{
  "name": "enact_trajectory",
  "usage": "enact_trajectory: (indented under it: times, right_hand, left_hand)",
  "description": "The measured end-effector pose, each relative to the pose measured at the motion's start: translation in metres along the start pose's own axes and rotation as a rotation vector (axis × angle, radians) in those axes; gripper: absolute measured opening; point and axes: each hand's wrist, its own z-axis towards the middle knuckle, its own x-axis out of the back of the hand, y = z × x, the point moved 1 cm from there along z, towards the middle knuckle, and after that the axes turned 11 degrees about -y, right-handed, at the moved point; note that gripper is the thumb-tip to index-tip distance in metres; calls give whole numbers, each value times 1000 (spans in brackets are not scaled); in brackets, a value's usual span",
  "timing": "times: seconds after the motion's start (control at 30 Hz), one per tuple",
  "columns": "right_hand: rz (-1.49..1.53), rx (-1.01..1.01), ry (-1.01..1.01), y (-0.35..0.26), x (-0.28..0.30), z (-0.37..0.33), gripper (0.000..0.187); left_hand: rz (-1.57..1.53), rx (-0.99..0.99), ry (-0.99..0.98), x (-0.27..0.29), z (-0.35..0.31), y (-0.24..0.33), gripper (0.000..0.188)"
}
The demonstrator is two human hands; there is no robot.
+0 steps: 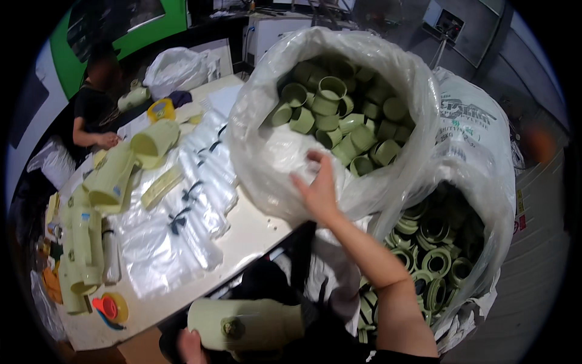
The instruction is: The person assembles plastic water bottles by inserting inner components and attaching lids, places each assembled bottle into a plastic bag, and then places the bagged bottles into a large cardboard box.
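Note:
Across my lap lies a pale green plastic jug shell point(267, 324) on its side, a round knob-like detail facing up. My left hand point(193, 347) is closed on its left end; part of that hand is blurred. My right hand point(320, 187) reaches over the near rim of a large clear plastic bag point(251, 176). Its fingers are apart and hold nothing, close to a bunched fold of the bag. Inside, several pale green cup-shaped plastic parts point(330, 97) are heaped, just beyond my fingertips.
Several green ring-shaped parts point(436, 262) fill a second bag at the lower right, below a printed white sack point(473, 121). On the white table point(254, 209) lie clear plastic sleeves point(157, 249), more jug shells point(85, 236) and an orange-red tape roll point(108, 306). A co-worker point(91, 115) sits at the far left.

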Motion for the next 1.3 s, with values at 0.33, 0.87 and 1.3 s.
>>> enact_trajectory:
  times: [0.33,0.87,1.3]
  right_hand:
    - [-1246,66,224,73,156,317,109]
    - [-552,-256,-37,84,245,206,30]
    - [-606,44,54,63,236,86,34]
  left_hand:
    - [175,161,233,-63,115,60,23]
    - [238,-137,-557,-271,204,3,19]
    - [288,157,-247,-263,220,-13,26]
